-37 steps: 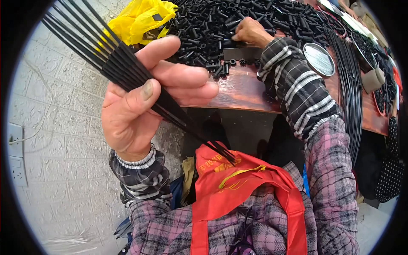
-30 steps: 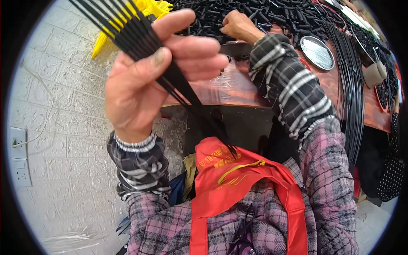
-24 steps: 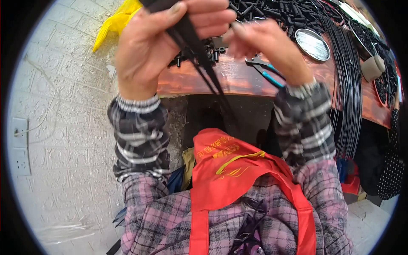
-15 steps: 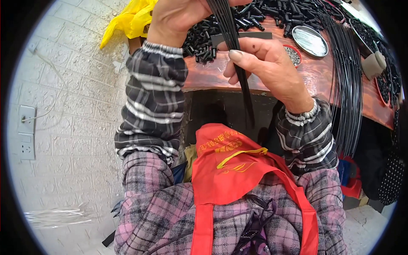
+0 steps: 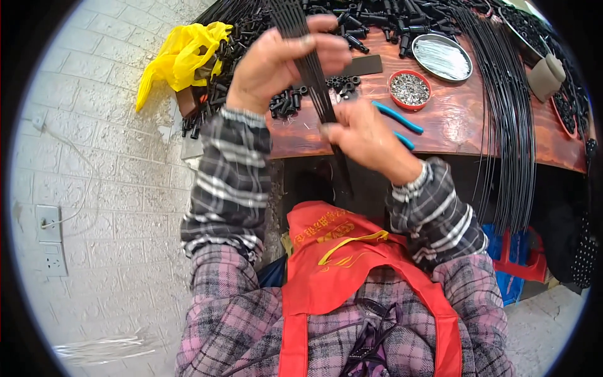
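Observation:
A bundle of thin, straight black strands point(image 5: 316, 85) slants down in front of me, fanned out at the top and drawn together toward its lower end. My left hand point(image 5: 267, 66) closes round its upper part, the thumb across the front and the slightly blurred fingers behind. Lower down, my right hand point(image 5: 372, 137) pinches the bundle between thumb and fingers. Just beyond that hand, blue-handled pliers point(image 5: 397, 117) lie on the reddish wooden table point(image 5: 455, 135), partly hidden by it. Whether the strands are wire or plastic, I cannot tell.
Black tubular parts point(image 5: 392, 16) are heaped at the back. A red-rimmed bowl of small metal pieces point(image 5: 410, 90) stands near a round tray of whitish strands point(image 5: 442, 58). More long black strands point(image 5: 512, 144) hang over the front edge at right. A yellow bag point(image 5: 182, 56) lies at left.
My left hand has come down and now shows fully, gripping the bundle. The right hand has moved lower and slightly left along it. The pliers have come into sight.

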Action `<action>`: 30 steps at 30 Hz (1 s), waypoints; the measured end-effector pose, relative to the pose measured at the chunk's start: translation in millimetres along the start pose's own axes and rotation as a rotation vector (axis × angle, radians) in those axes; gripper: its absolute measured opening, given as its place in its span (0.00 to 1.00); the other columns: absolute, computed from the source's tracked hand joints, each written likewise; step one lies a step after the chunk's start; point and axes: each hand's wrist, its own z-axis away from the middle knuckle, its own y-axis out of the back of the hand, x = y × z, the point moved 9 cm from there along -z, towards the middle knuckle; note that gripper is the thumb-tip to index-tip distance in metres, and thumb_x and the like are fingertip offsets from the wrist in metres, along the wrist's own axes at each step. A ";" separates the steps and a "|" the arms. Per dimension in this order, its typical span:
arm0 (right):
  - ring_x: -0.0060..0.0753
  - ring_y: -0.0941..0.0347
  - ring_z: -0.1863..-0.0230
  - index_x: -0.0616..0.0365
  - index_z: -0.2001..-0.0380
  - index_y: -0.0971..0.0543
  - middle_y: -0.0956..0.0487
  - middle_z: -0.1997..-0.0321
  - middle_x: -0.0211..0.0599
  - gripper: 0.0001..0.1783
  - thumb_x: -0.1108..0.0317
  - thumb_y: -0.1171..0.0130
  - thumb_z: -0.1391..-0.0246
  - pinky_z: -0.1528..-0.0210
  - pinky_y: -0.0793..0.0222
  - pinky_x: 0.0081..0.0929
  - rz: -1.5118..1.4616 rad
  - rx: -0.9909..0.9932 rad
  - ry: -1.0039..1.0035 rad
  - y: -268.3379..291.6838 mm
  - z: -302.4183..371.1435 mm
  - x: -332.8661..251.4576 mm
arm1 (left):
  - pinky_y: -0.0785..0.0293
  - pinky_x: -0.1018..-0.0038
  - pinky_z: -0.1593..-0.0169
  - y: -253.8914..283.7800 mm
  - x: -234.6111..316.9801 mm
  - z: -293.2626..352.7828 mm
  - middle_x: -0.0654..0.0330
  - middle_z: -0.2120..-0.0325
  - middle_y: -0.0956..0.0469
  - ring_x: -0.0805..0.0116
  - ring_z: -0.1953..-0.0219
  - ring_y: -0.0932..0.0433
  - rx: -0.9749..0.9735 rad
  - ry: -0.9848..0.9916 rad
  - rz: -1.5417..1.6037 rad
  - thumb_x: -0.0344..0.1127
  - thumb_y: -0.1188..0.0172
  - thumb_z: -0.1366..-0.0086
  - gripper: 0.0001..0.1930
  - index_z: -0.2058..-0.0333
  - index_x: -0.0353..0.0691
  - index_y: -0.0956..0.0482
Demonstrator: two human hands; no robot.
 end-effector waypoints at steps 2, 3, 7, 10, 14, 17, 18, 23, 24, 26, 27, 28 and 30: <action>0.17 0.42 0.85 0.69 0.80 0.28 0.38 0.90 0.34 0.09 0.71 0.46 0.63 0.83 0.45 0.24 -0.002 -0.017 -0.041 -16.0 22.2 4.6 | 0.33 0.60 0.50 -11.5 -16.2 26.9 0.45 0.61 0.28 0.51 0.57 0.28 0.053 0.057 0.016 0.32 0.49 0.44 0.24 0.49 0.31 0.42; 0.17 0.41 0.85 0.67 0.79 0.27 0.39 0.91 0.35 0.07 0.72 0.46 0.62 0.82 0.44 0.25 -0.140 -0.018 -0.133 -24.3 36.1 15.6 | 0.33 0.60 0.51 -18.5 -28.0 36.8 0.46 0.62 0.27 0.52 0.58 0.28 0.084 0.089 0.061 0.31 0.48 0.45 0.23 0.50 0.31 0.40; 0.34 0.33 0.84 0.64 0.76 0.25 0.35 0.88 0.46 0.06 0.72 0.45 0.60 0.79 0.40 0.30 -0.015 -0.058 -0.183 -43.4 64.7 45.6 | 0.34 0.64 0.50 -22.7 -69.2 73.7 0.47 0.58 0.29 0.57 0.55 0.29 0.192 0.210 0.004 0.29 0.48 0.46 0.22 0.51 0.30 0.37; 0.46 0.30 0.80 0.62 0.75 0.24 0.32 0.84 0.51 0.06 0.72 0.45 0.60 0.78 0.39 0.32 0.060 -0.042 -0.199 -45.0 70.3 67.5 | 0.33 0.72 0.52 -9.8 -81.8 101.1 0.53 0.60 0.28 0.66 0.55 0.30 0.416 0.223 -0.152 0.27 0.49 0.45 0.20 0.52 0.30 0.36; 0.48 0.28 0.73 0.61 0.72 0.24 0.29 0.79 0.53 0.08 0.71 0.45 0.59 0.74 0.37 0.33 0.069 -0.028 -0.208 -49.9 73.4 95.6 | 0.37 0.74 0.49 3.0 -64.4 130.2 0.53 0.57 0.30 0.67 0.55 0.30 0.656 0.062 -0.020 0.27 0.48 0.44 0.22 0.51 0.28 0.38; 0.48 0.28 0.70 0.60 0.71 0.23 0.28 0.77 0.52 0.09 0.70 0.45 0.58 0.72 0.36 0.33 0.091 -0.090 -0.284 -51.0 78.4 109.4 | 0.40 0.68 0.46 -4.3 -33.3 119.8 0.50 0.54 0.33 0.61 0.50 0.34 0.535 -0.100 -0.160 0.29 0.48 0.44 0.24 0.49 0.29 0.42; 0.48 0.28 0.71 0.60 0.71 0.23 0.28 0.77 0.52 0.09 0.69 0.45 0.57 0.72 0.36 0.32 0.095 -0.131 -0.339 -54.9 82.8 120.9 | 0.43 0.67 0.44 -10.2 -25.4 111.9 0.48 0.52 0.35 0.60 0.48 0.37 0.465 -0.111 -0.207 0.29 0.49 0.43 0.26 0.47 0.29 0.46; 0.29 0.29 0.79 0.59 0.70 0.23 0.30 0.84 0.44 0.08 0.69 0.45 0.56 0.75 0.38 0.26 0.052 -0.164 -0.414 -59.0 105.6 145.0 | 0.42 0.71 0.45 -25.6 -2.7 73.4 0.49 0.54 0.33 0.64 0.49 0.34 0.374 -0.184 -0.141 0.25 0.52 0.44 0.25 0.47 0.31 0.45; 0.29 0.29 0.79 0.59 0.70 0.23 0.30 0.84 0.44 0.08 0.69 0.45 0.56 0.75 0.38 0.26 0.053 -0.163 -0.414 -59.6 106.3 146.4 | 0.39 0.66 0.46 -24.7 1.6 67.1 0.47 0.54 0.33 0.59 0.50 0.34 0.358 -0.206 -0.152 0.27 0.53 0.42 0.25 0.46 0.31 0.46; 0.51 0.29 0.70 0.57 0.71 0.23 0.29 0.77 0.53 0.09 0.67 0.45 0.58 0.73 0.37 0.34 -0.004 -0.102 -0.419 -58.4 104.8 148.9 | 0.33 0.70 0.51 -21.4 9.5 57.8 0.48 0.63 0.27 0.62 0.57 0.27 0.401 -0.262 -0.071 0.27 0.54 0.41 0.20 0.49 0.31 0.41; 0.51 0.29 0.70 0.57 0.71 0.23 0.29 0.77 0.53 0.09 0.67 0.45 0.58 0.73 0.37 0.34 -0.004 -0.104 -0.417 -57.3 103.9 146.4 | 0.33 0.70 0.51 -19.8 12.8 54.1 0.48 0.63 0.27 0.62 0.57 0.27 0.402 -0.263 -0.072 0.27 0.54 0.41 0.20 0.49 0.31 0.41; 0.51 0.29 0.70 0.57 0.71 0.23 0.29 0.77 0.53 0.09 0.67 0.44 0.58 0.72 0.36 0.34 -0.028 -0.138 -0.477 -58.3 105.3 146.7 | 0.31 0.70 0.53 -20.7 18.1 50.5 0.48 0.64 0.26 0.62 0.59 0.26 0.369 -0.293 -0.057 0.28 0.53 0.40 0.19 0.50 0.30 0.40; 0.51 0.29 0.69 0.57 0.71 0.23 0.28 0.76 0.53 0.09 0.68 0.44 0.58 0.72 0.36 0.34 -0.051 -0.168 -0.540 -60.6 109.5 152.2 | 0.27 0.71 0.57 -23.5 22.6 47.0 0.51 0.69 0.25 0.61 0.65 0.24 0.361 -0.313 -0.061 0.30 0.54 0.39 0.16 0.54 0.30 0.35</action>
